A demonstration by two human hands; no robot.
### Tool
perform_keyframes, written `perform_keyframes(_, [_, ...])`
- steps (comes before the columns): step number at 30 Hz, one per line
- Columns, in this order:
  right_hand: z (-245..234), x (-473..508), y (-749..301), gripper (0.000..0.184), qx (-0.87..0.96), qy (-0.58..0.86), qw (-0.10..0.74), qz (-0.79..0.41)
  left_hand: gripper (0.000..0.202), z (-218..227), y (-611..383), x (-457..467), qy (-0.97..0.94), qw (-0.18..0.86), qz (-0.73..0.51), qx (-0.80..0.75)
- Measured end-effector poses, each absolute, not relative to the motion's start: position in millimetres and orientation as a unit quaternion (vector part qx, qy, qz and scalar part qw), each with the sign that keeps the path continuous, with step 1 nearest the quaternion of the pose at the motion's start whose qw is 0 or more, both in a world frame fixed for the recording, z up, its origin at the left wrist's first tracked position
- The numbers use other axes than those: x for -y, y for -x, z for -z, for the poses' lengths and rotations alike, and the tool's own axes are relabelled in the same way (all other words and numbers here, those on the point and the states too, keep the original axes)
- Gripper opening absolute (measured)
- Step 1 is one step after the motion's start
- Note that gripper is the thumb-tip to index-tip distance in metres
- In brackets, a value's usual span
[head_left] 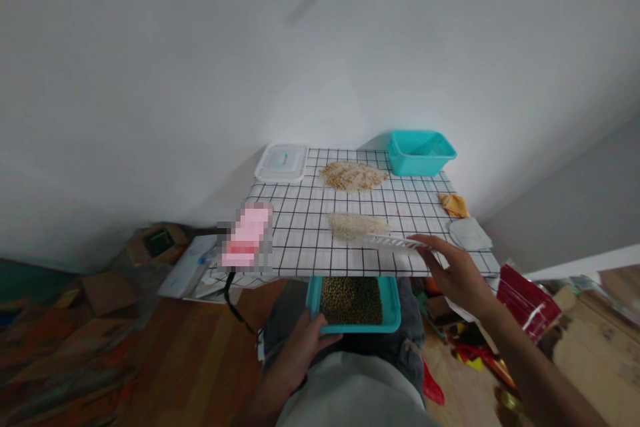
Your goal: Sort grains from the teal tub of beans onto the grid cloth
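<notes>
My left hand (300, 350) grips the near left corner of a teal tray (393, 313) full of green beans (351, 300), held on my lap just under the table's front edge. My right hand (457, 273) holds a flat white slotted scoop (387, 241) by its end, blade lying low over the checked tablecloth (300, 240). The blade's tip is right beside a pile of pale small grains (356, 225). Farther back lies a pile of larger tan grains (353, 175).
A second teal tub (421, 152) stands empty at the back right, a clear lidded box (281, 162) at the back left. A pink blurred item (246, 237) lies at the left edge, an orange cloth (454, 205) and a grey pad (470, 233) at the right. Cartons and papers clutter the floor.
</notes>
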State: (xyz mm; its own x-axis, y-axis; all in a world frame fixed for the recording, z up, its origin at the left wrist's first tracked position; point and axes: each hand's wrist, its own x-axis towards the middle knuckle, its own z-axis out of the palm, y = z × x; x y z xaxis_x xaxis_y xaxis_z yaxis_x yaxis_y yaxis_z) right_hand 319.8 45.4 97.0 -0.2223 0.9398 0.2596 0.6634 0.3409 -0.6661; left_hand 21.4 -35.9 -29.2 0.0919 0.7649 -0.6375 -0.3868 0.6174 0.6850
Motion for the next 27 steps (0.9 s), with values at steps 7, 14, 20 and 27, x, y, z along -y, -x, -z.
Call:
perform_keyframes(7, [-92.6,-76.6,-329.1,0.031,0.755,0.552,0.31,-0.169,0.004,26.9,-25.8,38.2,-0.157,0.715,-0.401,-0.551])
perform_keyframes(14, [-101.6,-75.3,-334.9,0.032,0.75,0.557,0.324,-0.145,0.005,22.5,-26.2,38.4,-0.16,0.716,-0.41,-0.541])
perform_keyframes(20, [-93.3,-94.3,-346.3,0.033,0.741,0.573,0.328,-0.126,0.008,17.2,-32.3,37.0,-0.157,0.707,-0.397,-0.563])
perform_keyframes(27, [-95.7,-89.9,-337.1,0.032,0.761,0.542,0.315,-0.163,0.008,13.7,-33.1,38.5,-0.162,0.717,-0.394,-0.552])
